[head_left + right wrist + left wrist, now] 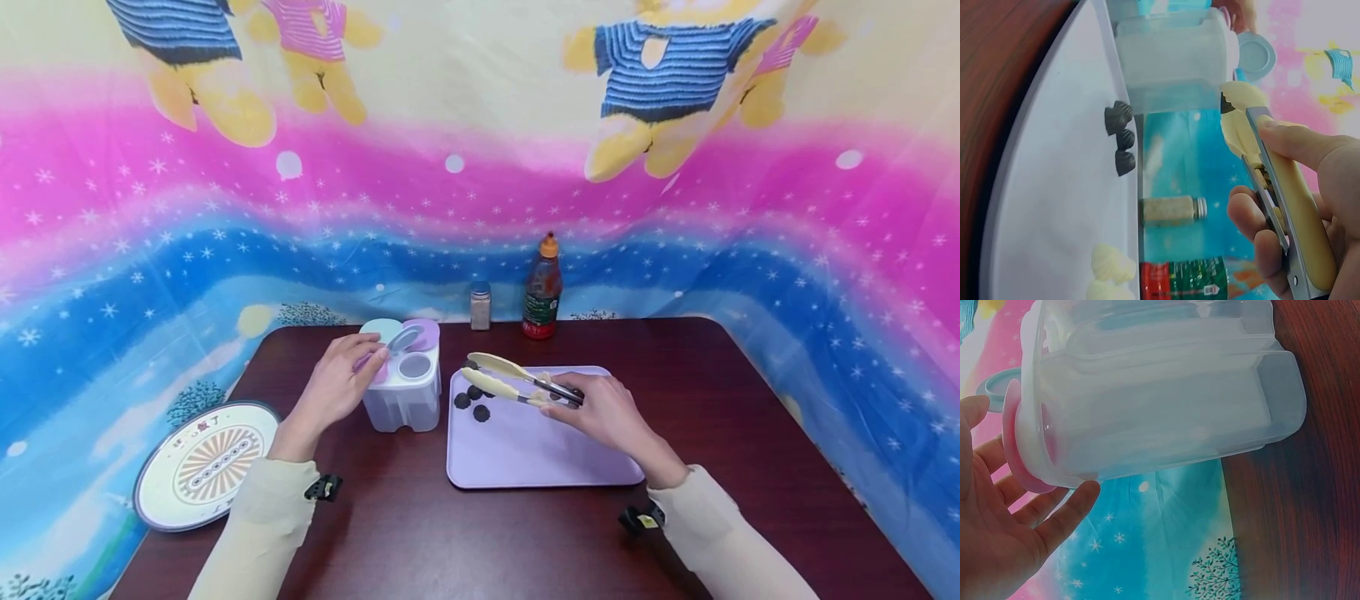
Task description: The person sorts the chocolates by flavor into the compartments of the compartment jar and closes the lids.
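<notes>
The right hand (600, 410) gripped a pair of metal tongs (517, 384) with pale yellow scooped tips, and a small dark ridged piece (1227, 105) sat between those tips, above the far left edge of a lilac rectangular tray (540, 462). Several dark ridged pieces (482, 412) lay near that tray's left end, and pale yellow ridged pieces (1110, 265) lay farther right on it.

The left hand (341, 379) was loosely spread, its thumb at the edge of a raised grey-blue round lid (406, 338) and its other fingers beside a pink round lid (1015, 437). Both lids belonged to a translucent white plastic container (401, 410) just left of the tray. Its front right compartment was uncovered, while a mint green lid (380, 330) and a purple lid (426, 332) lay flat behind.

A clear shaker with a blue cap (480, 310) and a red sauce bottle with an orange cap (542, 300) stood behind the tray on the dark red-brown table (420, 537); a white patterned plate (161, 487) lay at the left edge
</notes>
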A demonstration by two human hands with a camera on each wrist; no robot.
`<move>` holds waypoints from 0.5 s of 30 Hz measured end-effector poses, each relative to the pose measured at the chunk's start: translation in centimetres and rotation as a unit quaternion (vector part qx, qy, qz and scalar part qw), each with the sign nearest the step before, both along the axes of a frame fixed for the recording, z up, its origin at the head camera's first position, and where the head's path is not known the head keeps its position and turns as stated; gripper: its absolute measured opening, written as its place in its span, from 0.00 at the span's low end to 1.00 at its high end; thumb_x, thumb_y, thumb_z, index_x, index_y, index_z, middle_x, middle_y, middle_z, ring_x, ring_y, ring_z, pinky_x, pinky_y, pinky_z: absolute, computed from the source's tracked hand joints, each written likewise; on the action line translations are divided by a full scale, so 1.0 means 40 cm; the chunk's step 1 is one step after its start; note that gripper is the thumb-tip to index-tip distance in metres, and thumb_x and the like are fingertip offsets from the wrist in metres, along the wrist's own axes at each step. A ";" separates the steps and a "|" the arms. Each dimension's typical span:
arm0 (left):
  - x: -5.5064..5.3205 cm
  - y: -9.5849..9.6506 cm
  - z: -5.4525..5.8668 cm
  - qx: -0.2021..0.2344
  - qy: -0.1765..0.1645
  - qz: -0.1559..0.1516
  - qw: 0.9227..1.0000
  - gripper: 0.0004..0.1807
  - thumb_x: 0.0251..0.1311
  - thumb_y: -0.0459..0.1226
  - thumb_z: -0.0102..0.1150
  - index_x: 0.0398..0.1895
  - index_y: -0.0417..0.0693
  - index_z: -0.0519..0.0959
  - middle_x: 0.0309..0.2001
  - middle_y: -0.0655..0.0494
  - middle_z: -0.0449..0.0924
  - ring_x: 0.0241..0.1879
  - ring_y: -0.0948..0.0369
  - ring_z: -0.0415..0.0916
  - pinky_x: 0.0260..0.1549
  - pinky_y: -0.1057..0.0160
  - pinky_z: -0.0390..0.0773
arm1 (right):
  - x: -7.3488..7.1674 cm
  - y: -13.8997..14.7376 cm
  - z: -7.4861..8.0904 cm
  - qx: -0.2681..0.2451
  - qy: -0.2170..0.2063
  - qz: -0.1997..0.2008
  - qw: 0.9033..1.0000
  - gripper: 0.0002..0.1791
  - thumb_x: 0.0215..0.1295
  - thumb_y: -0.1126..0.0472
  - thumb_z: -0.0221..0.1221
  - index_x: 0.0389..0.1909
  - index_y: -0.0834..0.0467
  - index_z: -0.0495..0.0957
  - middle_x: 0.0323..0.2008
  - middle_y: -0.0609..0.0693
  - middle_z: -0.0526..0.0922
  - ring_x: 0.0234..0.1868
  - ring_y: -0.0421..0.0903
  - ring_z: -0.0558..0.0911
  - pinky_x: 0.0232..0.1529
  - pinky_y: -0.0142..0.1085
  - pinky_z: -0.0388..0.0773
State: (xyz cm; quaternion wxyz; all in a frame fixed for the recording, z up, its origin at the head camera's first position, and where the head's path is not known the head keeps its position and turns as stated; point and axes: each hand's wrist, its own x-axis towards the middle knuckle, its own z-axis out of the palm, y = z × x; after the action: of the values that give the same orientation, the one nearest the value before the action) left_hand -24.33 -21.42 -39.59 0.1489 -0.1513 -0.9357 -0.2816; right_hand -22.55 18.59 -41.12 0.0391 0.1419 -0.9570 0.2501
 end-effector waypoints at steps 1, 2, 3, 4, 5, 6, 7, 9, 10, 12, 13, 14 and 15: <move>0.000 0.000 0.001 0.000 -0.001 0.000 1.000 0.26 0.75 0.51 0.44 0.56 0.40 0.81 0.67 0.43 0.74 0.71 0.44 0.62 0.69 0.40 0.62 | 0.000 -0.004 0.003 -0.003 0.000 0.000 1.000 0.29 0.54 0.41 0.71 0.56 0.47 0.83 0.43 0.47 0.88 0.36 0.42 0.76 0.32 0.34 0.68; 0.000 0.000 0.001 0.000 -0.002 0.000 1.000 0.27 0.75 0.51 0.44 0.57 0.40 0.81 0.67 0.43 0.74 0.71 0.44 0.62 0.69 0.40 0.62 | 0.000 -0.008 0.006 -0.004 0.000 0.001 1.000 0.29 0.54 0.41 0.71 0.56 0.48 0.83 0.43 0.47 0.88 0.37 0.42 0.76 0.33 0.34 0.68; 0.000 0.000 0.002 -0.001 -0.002 0.000 1.000 0.27 0.75 0.51 0.44 0.57 0.40 0.81 0.67 0.43 0.74 0.71 0.44 0.62 0.69 0.40 0.62 | 0.000 -0.012 0.009 -0.006 0.000 0.002 1.000 0.29 0.54 0.41 0.71 0.57 0.48 0.83 0.43 0.47 0.88 0.37 0.42 0.76 0.33 0.34 0.68; 0.000 0.000 0.002 -0.001 -0.003 0.000 1.000 0.27 0.75 0.52 0.44 0.57 0.40 0.81 0.67 0.43 0.74 0.71 0.44 0.62 0.69 0.40 0.62 | 0.001 -0.016 0.012 -0.010 0.002 0.003 1.000 0.30 0.54 0.41 0.71 0.57 0.48 0.83 0.43 0.47 0.88 0.37 0.42 0.76 0.33 0.34 0.68; 0.000 0.000 0.002 -0.001 -0.004 0.001 1.000 0.27 0.75 0.52 0.44 0.57 0.40 0.81 0.67 0.43 0.74 0.71 0.44 0.62 0.69 0.39 0.61 | 0.000 -0.020 0.014 -0.012 0.005 0.005 1.000 0.30 0.54 0.41 0.71 0.57 0.48 0.83 0.43 0.47 0.88 0.37 0.43 0.76 0.33 0.34 0.68; 0.000 0.000 0.002 -0.001 -0.004 0.001 1.000 0.27 0.75 0.52 0.44 0.57 0.40 0.81 0.67 0.43 0.74 0.71 0.44 0.62 0.69 0.39 0.61 | 0.000 -0.024 0.016 -0.014 0.008 0.007 1.000 0.30 0.54 0.41 0.71 0.57 0.48 0.83 0.43 0.47 0.88 0.37 0.43 0.76 0.33 0.34 0.68; 0.000 0.000 0.002 0.000 -0.004 0.001 1.000 0.27 0.75 0.52 0.44 0.57 0.40 0.81 0.67 0.43 0.74 0.71 0.44 0.62 0.69 0.39 0.62 | 0.000 -0.028 0.019 -0.015 0.012 0.009 1.000 0.30 0.55 0.41 0.71 0.57 0.48 0.83 0.43 0.47 0.88 0.37 0.42 0.76 0.33 0.34 0.68; 0.000 0.001 0.002 0.001 -0.002 0.002 1.000 0.27 0.75 0.52 0.44 0.57 0.40 0.81 0.66 0.43 0.74 0.71 0.44 0.62 0.69 0.39 0.62 | -0.001 -0.035 0.023 -0.013 0.023 0.013 1.000 0.30 0.55 0.41 0.71 0.58 0.47 0.83 0.43 0.47 0.89 0.36 0.42 0.76 0.34 0.34 0.67; 0.000 0.001 0.002 0.002 -0.002 0.002 1.000 0.27 0.75 0.52 0.44 0.57 0.40 0.81 0.66 0.43 0.74 0.71 0.44 0.62 0.69 0.40 0.62 | -0.001 -0.039 0.025 -0.012 0.029 0.016 0.999 0.30 0.55 0.40 0.71 0.58 0.47 0.83 0.42 0.47 0.89 0.36 0.42 0.76 0.34 0.34 0.67; 0.000 0.001 0.001 0.003 -0.001 0.001 1.000 0.27 0.75 0.52 0.44 0.57 0.40 0.81 0.66 0.42 0.74 0.70 0.44 0.62 0.69 0.40 0.63 | -0.001 -0.046 0.029 -0.010 0.036 0.019 0.999 0.30 0.55 0.40 0.70 0.58 0.47 0.83 0.42 0.47 0.89 0.35 0.42 0.77 0.34 0.34 0.67; 0.001 0.002 0.001 0.003 -0.002 0.001 1.000 0.27 0.75 0.52 0.44 0.57 0.40 0.81 0.66 0.43 0.74 0.70 0.44 0.63 0.69 0.40 0.63 | -0.001 -0.050 0.031 -0.011 0.037 0.021 0.999 0.30 0.55 0.39 0.70 0.58 0.46 0.83 0.43 0.47 0.89 0.35 0.42 0.77 0.34 0.34 0.67; 0.001 0.002 0.002 0.003 -0.003 0.002 1.000 0.28 0.75 0.52 0.44 0.57 0.40 0.81 0.66 0.43 0.74 0.70 0.44 0.63 0.69 0.40 0.63 | -0.002 -0.056 0.034 -0.013 0.037 0.022 0.999 0.30 0.54 0.39 0.70 0.57 0.46 0.83 0.42 0.46 0.89 0.34 0.42 0.77 0.34 0.34 0.68; 0.002 0.002 0.002 0.003 -0.005 0.002 1.000 0.28 0.75 0.53 0.44 0.57 0.40 0.81 0.66 0.43 0.74 0.70 0.44 0.62 0.69 0.40 0.63 | -0.002 -0.061 0.036 -0.018 0.032 0.023 0.999 0.30 0.54 0.39 0.70 0.57 0.46 0.83 0.42 0.46 0.89 0.34 0.42 0.76 0.33 0.34 0.68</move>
State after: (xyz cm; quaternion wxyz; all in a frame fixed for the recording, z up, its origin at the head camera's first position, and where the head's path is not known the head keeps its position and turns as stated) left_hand -24.26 -21.36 -39.52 0.1450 -0.1470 -0.9360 -0.2852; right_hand -22.63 16.17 -39.68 0.0661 0.1708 -0.9472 0.2633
